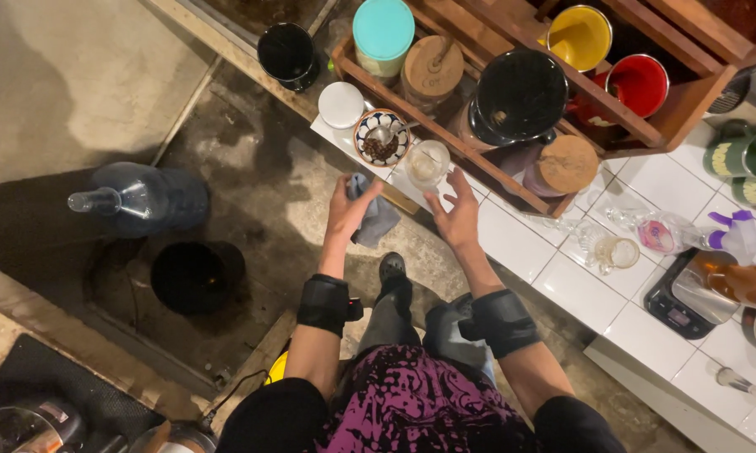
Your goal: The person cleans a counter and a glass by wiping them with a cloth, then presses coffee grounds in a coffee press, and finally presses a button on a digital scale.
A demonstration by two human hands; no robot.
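While a grey cloth [373, 216] is pinched in the left hand [347, 210] just off the worktop [646, 310] edge, the right hand [457, 220] is held spread, fingers open, just below a clear glass [427, 163]. A patterned bowl of coffee beans [381, 137] is set beside the glass, near the worktop's corner.
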